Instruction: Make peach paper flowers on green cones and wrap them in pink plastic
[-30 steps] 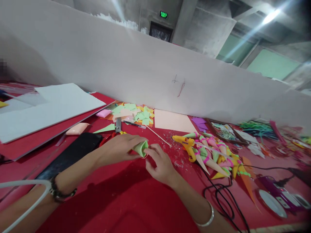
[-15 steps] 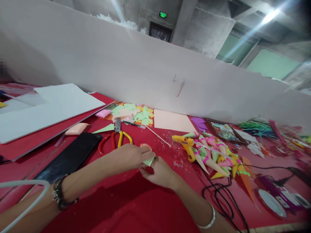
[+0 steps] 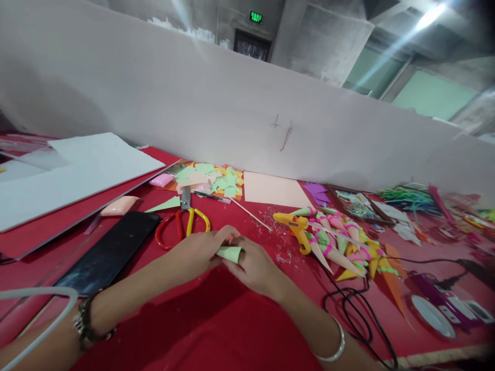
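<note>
Green paper cone [image 3: 229,253] sits low over red tabletop [image 3: 216,330], pinched betw. both hands. Head view: left hand [image 3: 197,251] grip clenched on its wide end, right hand [image 3: 253,265] grip grasping the tip side. Scissors [image 3: 181,224] just behind, glue gun [image 3: 296,229] to the right.

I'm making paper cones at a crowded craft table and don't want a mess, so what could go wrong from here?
1. The green paper cone, pinched between the left hand and right hand, could spring open or crease.
2. The yellow glue gun lies against the finished cones; if hot, it might mark them.
3. Its black cord loops near the right forearm and could snag.
</note>
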Motion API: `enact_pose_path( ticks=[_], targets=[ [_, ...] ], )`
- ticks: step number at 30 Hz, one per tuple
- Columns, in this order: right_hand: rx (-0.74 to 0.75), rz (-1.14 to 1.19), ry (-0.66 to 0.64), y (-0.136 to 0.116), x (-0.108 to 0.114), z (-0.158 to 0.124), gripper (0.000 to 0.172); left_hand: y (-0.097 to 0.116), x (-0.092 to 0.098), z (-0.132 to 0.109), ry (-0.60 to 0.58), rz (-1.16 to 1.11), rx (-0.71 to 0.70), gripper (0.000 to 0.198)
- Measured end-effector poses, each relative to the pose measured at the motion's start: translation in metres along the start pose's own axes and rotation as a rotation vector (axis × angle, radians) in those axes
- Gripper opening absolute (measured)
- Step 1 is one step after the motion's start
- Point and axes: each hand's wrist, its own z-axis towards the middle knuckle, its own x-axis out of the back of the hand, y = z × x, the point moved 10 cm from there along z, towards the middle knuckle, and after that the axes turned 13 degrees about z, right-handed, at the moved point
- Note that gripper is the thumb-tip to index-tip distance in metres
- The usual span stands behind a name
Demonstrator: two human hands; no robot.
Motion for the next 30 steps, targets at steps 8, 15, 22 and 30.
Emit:
enact_pose_path(
  ticks=[8,15,22,30],
  targets=[
    [-0.027,0.053,-0.004,-0.021,0.023,-0.015,0.020,0.003,-0.002,0.002,-0.027,-0.296,-0.007,0.030],
    [-0.491,0.119,0.046,0.050,0.078,-0.074,0.025,-0.030,-0.015,-0.005,-0.123,-0.444,0.274,0.047],
    [-0.895,-0.146,0.239,0.130,0.115,-0.141,0.024,-0.029,-0.016,-0.016,-0.189,-0.600,0.128,0.029],
    [-0.741,-0.268,0.324,0.155,0.108,-0.122,0.025,-0.037,0.009,-0.011,0.010,-0.598,0.137,0.019]
  ],
)
